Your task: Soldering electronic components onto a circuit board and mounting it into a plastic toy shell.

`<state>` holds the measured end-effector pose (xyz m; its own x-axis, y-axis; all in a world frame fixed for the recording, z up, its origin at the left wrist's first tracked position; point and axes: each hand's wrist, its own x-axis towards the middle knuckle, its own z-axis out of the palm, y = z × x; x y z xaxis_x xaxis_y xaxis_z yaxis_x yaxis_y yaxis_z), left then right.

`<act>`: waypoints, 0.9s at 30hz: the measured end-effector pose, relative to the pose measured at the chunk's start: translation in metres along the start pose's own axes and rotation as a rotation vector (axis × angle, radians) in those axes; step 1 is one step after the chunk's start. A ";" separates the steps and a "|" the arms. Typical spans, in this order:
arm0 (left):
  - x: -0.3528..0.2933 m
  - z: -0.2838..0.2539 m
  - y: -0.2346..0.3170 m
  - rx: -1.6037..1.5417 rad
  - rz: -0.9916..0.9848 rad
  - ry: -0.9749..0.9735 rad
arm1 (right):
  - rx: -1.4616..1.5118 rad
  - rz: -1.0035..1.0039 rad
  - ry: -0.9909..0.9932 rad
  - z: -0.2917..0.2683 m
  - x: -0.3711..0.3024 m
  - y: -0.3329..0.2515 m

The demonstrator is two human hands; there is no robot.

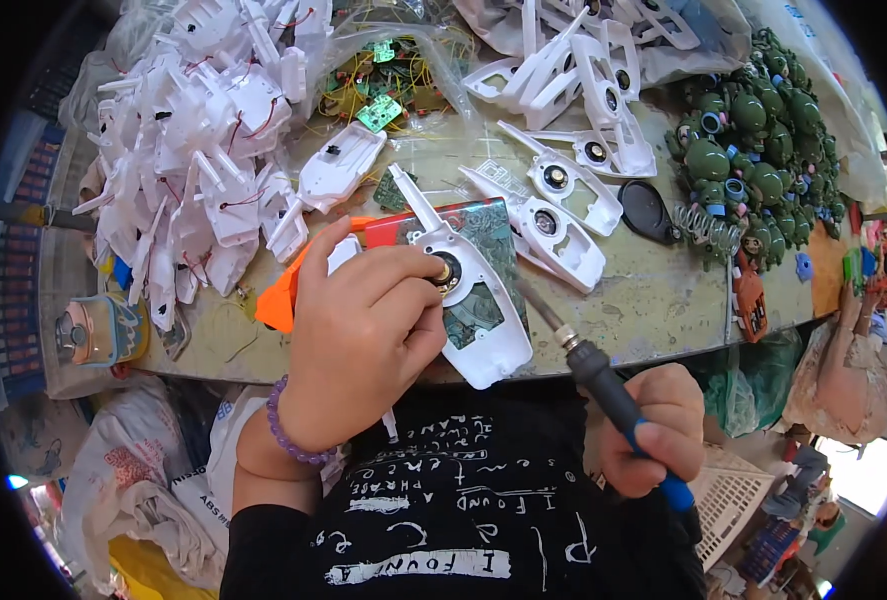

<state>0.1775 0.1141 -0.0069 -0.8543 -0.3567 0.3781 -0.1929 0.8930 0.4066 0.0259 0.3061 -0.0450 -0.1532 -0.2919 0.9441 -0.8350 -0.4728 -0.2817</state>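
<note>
My left hand [369, 315] is closed, its fingertips pressed on a small round black speaker [451, 270] set in a white plastic shell [489, 345]. The shell lies tilted over a green circuit board, a red-edged clear piece [484, 213] and an orange plastic part [282, 300]; my hand partly covers them. In my right hand [664, 430] is a soldering iron [604, 378] with a dark blue handle. Its tip points up and left, beside the shell and apart from it. Two more white shells with speakers [554, 178] [546, 222] lie beyond.
White plastic housings with red wires [214, 160] are heaped at the left. Green boards with yellow wires [379, 112] lie at the back. Dark green figures [754, 150] pile up at the right, near a coiled wire stand [706, 235] and a black round lid [647, 210].
</note>
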 end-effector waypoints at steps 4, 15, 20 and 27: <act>0.003 -0.003 0.003 -0.036 0.009 -0.019 | -0.316 0.088 0.145 -0.028 -0.006 0.001; 0.001 -0.002 0.008 -0.012 -0.024 0.005 | -0.613 0.592 0.762 -0.142 0.030 0.038; -0.002 -0.002 0.005 -0.013 -0.034 0.016 | -0.372 0.942 0.513 -0.123 0.003 0.099; -0.009 -0.003 -0.002 -0.025 -0.023 0.019 | -0.067 1.055 0.669 -0.069 -0.008 0.080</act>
<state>0.1869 0.1150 -0.0088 -0.8405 -0.3823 0.3840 -0.2001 0.8776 0.4358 -0.0759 0.3278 -0.0631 -0.9853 -0.0136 0.1704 -0.1635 -0.2167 -0.9624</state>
